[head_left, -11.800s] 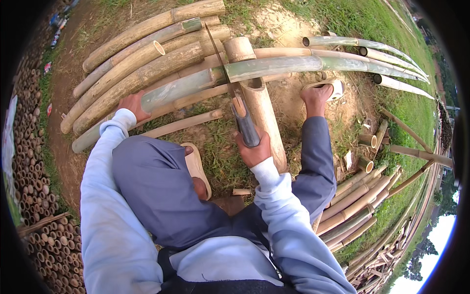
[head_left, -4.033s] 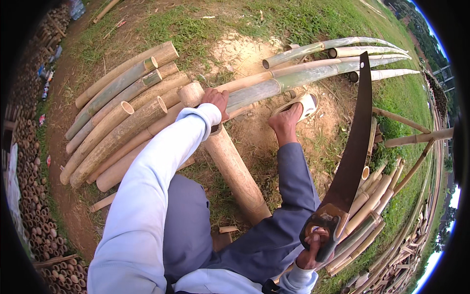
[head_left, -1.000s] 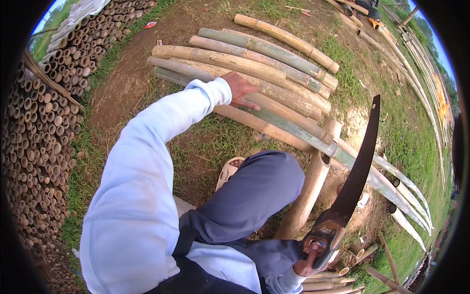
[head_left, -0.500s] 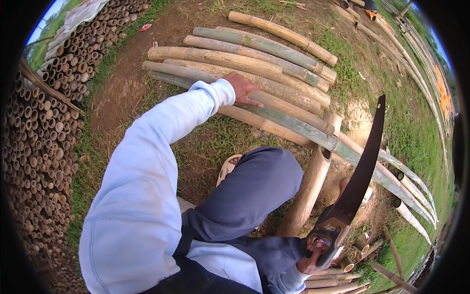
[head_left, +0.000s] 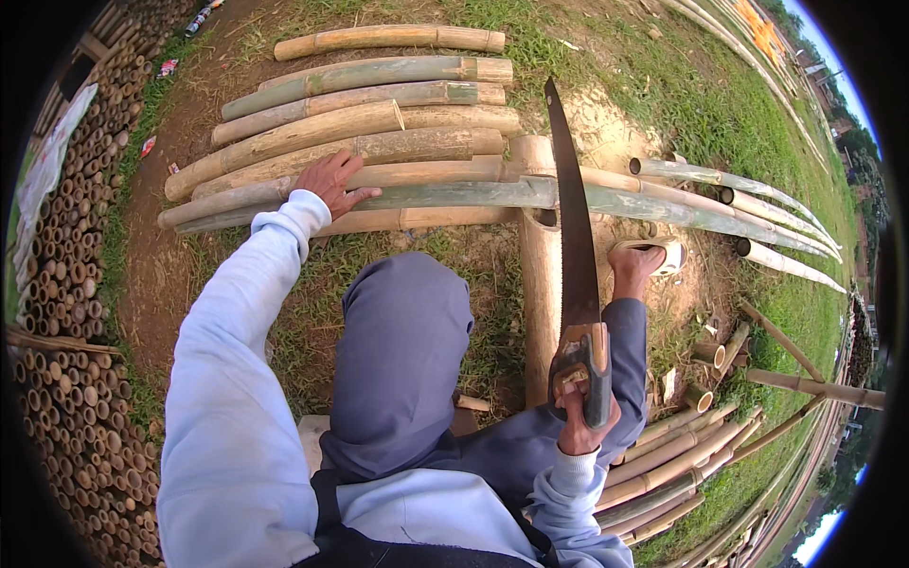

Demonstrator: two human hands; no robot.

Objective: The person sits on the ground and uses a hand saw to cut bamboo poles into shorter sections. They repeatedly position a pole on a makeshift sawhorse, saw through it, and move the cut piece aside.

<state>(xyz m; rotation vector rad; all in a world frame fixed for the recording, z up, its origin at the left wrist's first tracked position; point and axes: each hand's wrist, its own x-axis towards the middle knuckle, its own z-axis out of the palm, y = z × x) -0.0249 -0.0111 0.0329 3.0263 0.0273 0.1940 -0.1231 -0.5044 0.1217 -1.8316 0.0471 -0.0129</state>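
- Left hand spread flat, fingers splayed, pressing on a long green bamboo pole among a row of cut bamboo poles on the ground.
- Right hand clenched around the handle of a hand saw.
- Saw blade pointing away, teeth to the right, raised above a thick bamboo post lying under the green pole.
- Sandalled foot planted just right of the blade.

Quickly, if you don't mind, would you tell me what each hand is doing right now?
Left hand: open, resting flat on a bamboo pole.
Right hand: closed around the handle of the saw.
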